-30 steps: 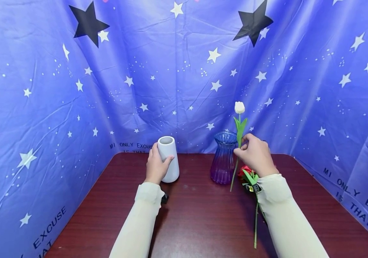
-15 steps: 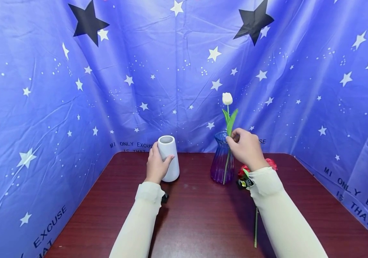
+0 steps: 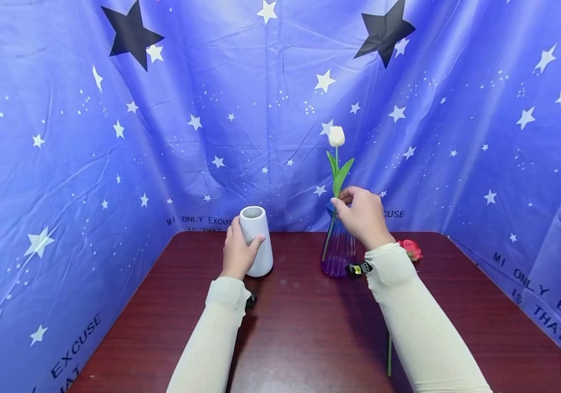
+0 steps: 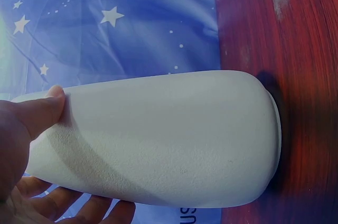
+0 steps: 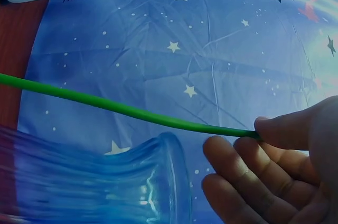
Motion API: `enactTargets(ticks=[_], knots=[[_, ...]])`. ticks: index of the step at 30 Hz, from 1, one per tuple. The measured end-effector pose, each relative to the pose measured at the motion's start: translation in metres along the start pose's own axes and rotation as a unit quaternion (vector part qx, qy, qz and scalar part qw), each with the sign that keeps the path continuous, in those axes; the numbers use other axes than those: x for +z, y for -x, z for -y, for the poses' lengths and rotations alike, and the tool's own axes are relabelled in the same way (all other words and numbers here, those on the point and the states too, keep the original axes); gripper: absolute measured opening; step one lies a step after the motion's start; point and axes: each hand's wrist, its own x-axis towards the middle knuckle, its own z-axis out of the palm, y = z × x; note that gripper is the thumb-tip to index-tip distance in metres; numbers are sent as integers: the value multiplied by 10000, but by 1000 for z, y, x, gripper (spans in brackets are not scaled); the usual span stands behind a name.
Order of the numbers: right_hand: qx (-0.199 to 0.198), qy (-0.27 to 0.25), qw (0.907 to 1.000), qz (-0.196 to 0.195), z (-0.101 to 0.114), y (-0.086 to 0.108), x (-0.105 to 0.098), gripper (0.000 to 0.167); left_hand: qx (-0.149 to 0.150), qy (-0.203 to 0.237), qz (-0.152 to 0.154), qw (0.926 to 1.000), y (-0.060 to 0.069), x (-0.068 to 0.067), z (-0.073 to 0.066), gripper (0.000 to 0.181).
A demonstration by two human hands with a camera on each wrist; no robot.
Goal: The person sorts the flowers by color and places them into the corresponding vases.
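Observation:
My left hand (image 3: 239, 251) grips the upright white vase (image 3: 260, 245) around its upper side; in the left wrist view, thumb and fingers lie on opposite sides of the vase (image 4: 174, 139). My right hand (image 3: 363, 215) pinches the stem of a white tulip (image 3: 336, 136) between thumb and fingers. The tulip stands upright, its stem outside the mouth of the blue-purple glass vase (image 3: 340, 251). In the right wrist view the green stem (image 5: 132, 111) runs beside the glass vase (image 5: 132, 182), apart from its rim, to the thumb of the hand (image 5: 280, 166).
A red flower (image 3: 410, 250) lies on the dark red table (image 3: 290, 327) behind my right sleeve, and a green stem (image 3: 389, 355) shows to the left of that sleeve. A blue starry cloth (image 3: 261, 109) hangs behind and on both sides.
My right hand has moved left and slightly up with the tulip, from the right side of the glass vase to across its mouth. My left hand and the white vase have stayed in place.

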Motion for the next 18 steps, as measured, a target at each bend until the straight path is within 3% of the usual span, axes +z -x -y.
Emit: enactTargets(ticks=[18], knots=[[-117,-411,9984,-382,38,-17,5,22,18,-48,156,9999,-1,-4,3,82]])
